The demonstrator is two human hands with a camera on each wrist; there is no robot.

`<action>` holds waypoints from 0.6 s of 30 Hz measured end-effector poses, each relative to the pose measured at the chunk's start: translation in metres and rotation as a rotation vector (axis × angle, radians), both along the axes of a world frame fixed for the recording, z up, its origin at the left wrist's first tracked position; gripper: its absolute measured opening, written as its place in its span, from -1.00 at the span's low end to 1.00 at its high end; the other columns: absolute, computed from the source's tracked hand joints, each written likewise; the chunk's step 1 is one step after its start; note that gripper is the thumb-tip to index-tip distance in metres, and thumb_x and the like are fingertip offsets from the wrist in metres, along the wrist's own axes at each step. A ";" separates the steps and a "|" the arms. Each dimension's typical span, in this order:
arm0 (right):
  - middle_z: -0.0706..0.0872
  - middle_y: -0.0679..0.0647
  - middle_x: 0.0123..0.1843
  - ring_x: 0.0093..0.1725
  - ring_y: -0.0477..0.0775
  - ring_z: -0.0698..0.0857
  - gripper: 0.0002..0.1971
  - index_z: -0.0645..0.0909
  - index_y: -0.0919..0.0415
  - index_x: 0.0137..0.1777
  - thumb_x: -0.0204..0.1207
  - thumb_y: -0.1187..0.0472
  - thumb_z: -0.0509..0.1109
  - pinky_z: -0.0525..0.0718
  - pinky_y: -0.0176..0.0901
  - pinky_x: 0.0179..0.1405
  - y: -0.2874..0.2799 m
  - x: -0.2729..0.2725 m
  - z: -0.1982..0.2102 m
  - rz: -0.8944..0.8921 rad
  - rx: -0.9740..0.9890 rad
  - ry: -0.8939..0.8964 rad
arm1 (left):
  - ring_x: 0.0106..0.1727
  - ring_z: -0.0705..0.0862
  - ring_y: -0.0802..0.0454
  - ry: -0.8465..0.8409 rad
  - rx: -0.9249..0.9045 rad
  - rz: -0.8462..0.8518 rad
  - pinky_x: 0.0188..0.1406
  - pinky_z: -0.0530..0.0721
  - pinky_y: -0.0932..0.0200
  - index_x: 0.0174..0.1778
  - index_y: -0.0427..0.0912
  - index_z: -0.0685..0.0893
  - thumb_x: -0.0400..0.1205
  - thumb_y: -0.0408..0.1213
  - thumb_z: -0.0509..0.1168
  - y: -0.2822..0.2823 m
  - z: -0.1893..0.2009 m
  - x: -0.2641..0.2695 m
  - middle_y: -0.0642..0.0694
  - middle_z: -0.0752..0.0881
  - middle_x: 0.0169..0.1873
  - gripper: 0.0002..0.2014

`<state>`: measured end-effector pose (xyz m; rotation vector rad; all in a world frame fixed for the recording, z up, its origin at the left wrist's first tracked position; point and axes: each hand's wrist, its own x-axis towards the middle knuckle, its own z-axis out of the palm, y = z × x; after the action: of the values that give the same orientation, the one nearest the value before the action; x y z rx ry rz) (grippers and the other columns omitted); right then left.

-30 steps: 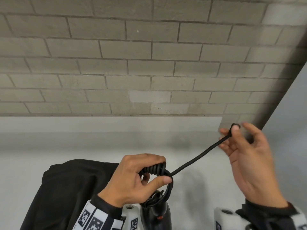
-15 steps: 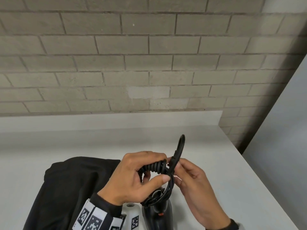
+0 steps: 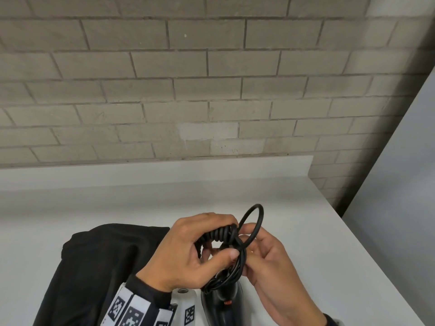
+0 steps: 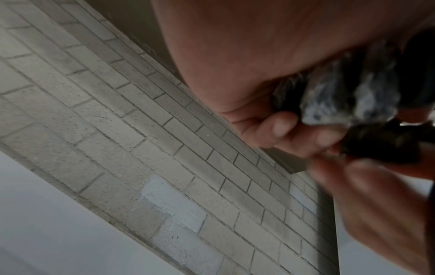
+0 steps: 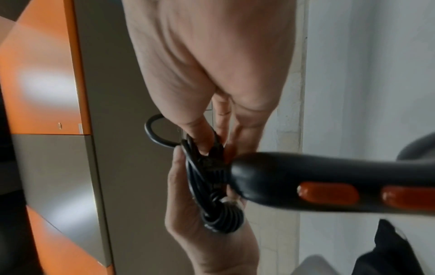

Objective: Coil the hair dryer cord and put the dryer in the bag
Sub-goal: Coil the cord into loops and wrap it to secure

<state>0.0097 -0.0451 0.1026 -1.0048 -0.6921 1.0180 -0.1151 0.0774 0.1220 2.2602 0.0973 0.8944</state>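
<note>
My left hand [image 3: 200, 250] grips the black coiled cord [image 3: 231, 245] just above the dryer's handle. The black hair dryer [image 3: 223, 304] with orange buttons hangs below the coil; its handle [image 5: 306, 178] fills the right wrist view. My right hand [image 3: 263, 252] pinches the cord beside the coil, where a small loop [image 3: 255, 220] sticks up. The same loop [image 5: 153, 134] and the bundled cord [image 5: 212, 188] show in the right wrist view. The black cloth bag [image 3: 94, 274] lies flat on the white counter [image 3: 306, 231], left of and under my left forearm.
A grey brick wall [image 3: 188, 90] rises behind the counter. The counter's right edge runs diagonally past my right hand, with a grey wall panel [image 3: 400, 184] beyond it. An orange and grey cabinet [image 5: 47, 93] appears in the right wrist view.
My right hand, which held the cord stretched out to the upper right, has come back to the coil. The straight length of cord is now a small loop at the bundle.
</note>
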 end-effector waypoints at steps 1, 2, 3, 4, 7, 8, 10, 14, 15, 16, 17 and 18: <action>0.78 0.42 -0.14 -0.22 0.22 0.80 -0.72 0.71 0.32 0.01 0.26 0.36 0.53 0.74 -0.16 -0.25 -0.001 -0.001 -0.001 0.021 0.004 0.011 | -0.25 0.69 0.09 -0.001 0.002 -0.004 -0.32 0.65 0.25 0.15 -0.10 0.75 0.53 -0.16 0.47 0.000 0.001 0.000 0.09 0.73 -0.19 -0.71; 0.77 0.39 -0.22 -0.27 0.16 0.79 -0.69 0.72 0.36 0.01 0.24 0.36 0.54 0.72 -0.19 -0.27 -0.001 -0.001 -0.002 0.048 0.005 0.027 | -0.28 0.68 0.07 -0.004 -0.004 -0.010 -0.35 0.66 0.22 0.15 -0.10 0.75 0.53 -0.16 0.47 0.000 0.001 0.000 0.09 0.73 -0.20 -0.72; 0.77 0.34 -0.26 -0.31 0.12 0.77 -0.69 0.72 0.38 0.01 0.23 0.36 0.54 0.71 -0.20 -0.28 -0.002 -0.001 -0.003 0.080 0.008 0.052 | -0.30 0.68 0.05 -0.006 -0.016 -0.017 -0.41 0.68 0.17 0.15 -0.09 0.75 0.53 -0.15 0.47 0.000 0.002 -0.001 0.08 0.73 -0.20 -0.72; 0.78 0.29 -0.29 -0.32 0.10 0.77 -0.70 0.73 0.40 0.02 0.26 0.37 0.52 0.70 -0.20 -0.27 -0.003 -0.002 -0.005 0.111 0.012 0.087 | -0.32 0.68 0.02 -0.007 -0.026 -0.025 -0.45 0.68 0.11 0.15 -0.08 0.75 0.53 -0.15 0.47 -0.001 0.002 -0.001 0.08 0.73 -0.20 -0.72; 0.79 0.27 -0.26 -0.27 0.10 0.78 -0.67 0.71 0.46 0.12 0.32 0.42 0.44 0.70 -0.19 -0.22 -0.004 -0.001 -0.007 0.190 0.015 0.183 | -0.34 0.68 -0.05 -0.003 -0.046 -0.049 -0.47 0.67 -0.02 0.14 -0.07 0.76 0.53 -0.13 0.47 -0.002 0.001 0.000 0.10 0.72 -0.22 -0.72; 0.80 0.28 -0.23 -0.23 0.11 0.78 -0.64 0.69 0.48 0.15 0.33 0.42 0.43 0.70 -0.18 -0.20 -0.004 0.000 -0.008 0.209 0.010 0.197 | -0.34 0.69 -0.07 -0.003 -0.059 -0.056 -0.47 0.67 -0.05 0.14 -0.07 0.76 0.52 -0.14 0.47 -0.003 0.001 0.001 0.09 0.73 -0.22 -0.72; 0.80 0.30 -0.18 -0.18 0.15 0.79 -0.63 0.70 0.49 0.15 0.32 0.41 0.44 0.70 -0.14 -0.14 -0.004 0.001 -0.009 0.223 -0.010 0.219 | -0.35 0.71 -0.11 -0.010 -0.089 -0.064 -0.49 0.67 -0.09 0.15 -0.06 0.76 0.51 -0.14 0.48 -0.002 0.000 0.002 0.05 0.76 -0.19 -0.71; 0.76 0.37 -0.12 -0.08 0.27 0.73 -0.62 0.72 0.50 0.07 0.24 0.36 0.56 0.69 -0.05 -0.03 -0.003 0.002 -0.012 0.215 -0.033 0.246 | -0.29 0.76 -0.10 -0.030 -0.155 -0.069 -0.53 0.70 -0.09 0.15 -0.06 0.76 0.50 -0.13 0.49 -0.003 -0.001 0.002 0.04 0.80 -0.12 -0.70; 0.74 0.38 -0.09 -0.05 0.29 0.71 -0.60 0.71 0.51 0.07 0.24 0.33 0.57 0.68 -0.02 0.01 -0.002 0.001 -0.012 0.218 -0.037 0.246 | -0.29 0.77 -0.09 -0.033 -0.173 -0.069 -0.51 0.71 -0.10 0.14 -0.06 0.77 0.50 -0.13 0.49 -0.003 0.000 0.002 0.03 0.80 -0.13 -0.70; 0.73 0.38 -0.06 -0.03 0.29 0.70 -0.61 0.71 0.52 0.07 0.25 0.32 0.57 0.66 -0.01 0.05 -0.002 0.001 -0.013 0.225 -0.041 0.247 | -0.29 0.77 -0.08 -0.038 -0.191 -0.072 -0.49 0.71 -0.11 0.11 -0.08 0.77 0.49 -0.14 0.50 -0.003 0.001 0.003 0.02 0.80 -0.15 -0.71; 0.73 0.38 -0.04 -0.02 0.28 0.70 -0.62 0.72 0.51 0.07 0.28 0.31 0.56 0.64 0.00 0.08 -0.002 0.001 -0.013 0.236 -0.045 0.250 | -0.29 0.77 -0.06 -0.044 -0.208 -0.077 -0.45 0.72 -0.11 0.08 -0.11 0.78 0.48 -0.15 0.50 -0.003 0.002 0.003 0.02 0.80 -0.18 -0.73; 0.74 0.37 -0.03 -0.01 0.26 0.70 -0.63 0.71 0.51 0.09 0.31 0.31 0.55 0.62 -0.01 0.10 -0.003 0.001 -0.014 0.248 -0.047 0.252 | -0.28 0.77 -0.04 -0.047 -0.221 -0.083 -0.40 0.73 -0.07 0.05 -0.14 0.79 0.48 -0.16 0.51 -0.003 0.002 0.003 0.02 0.80 -0.20 -0.74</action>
<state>0.0106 -0.0477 0.0890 -0.8248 -0.5953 1.3570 -0.1122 0.0745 0.1245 2.0227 0.0762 0.8491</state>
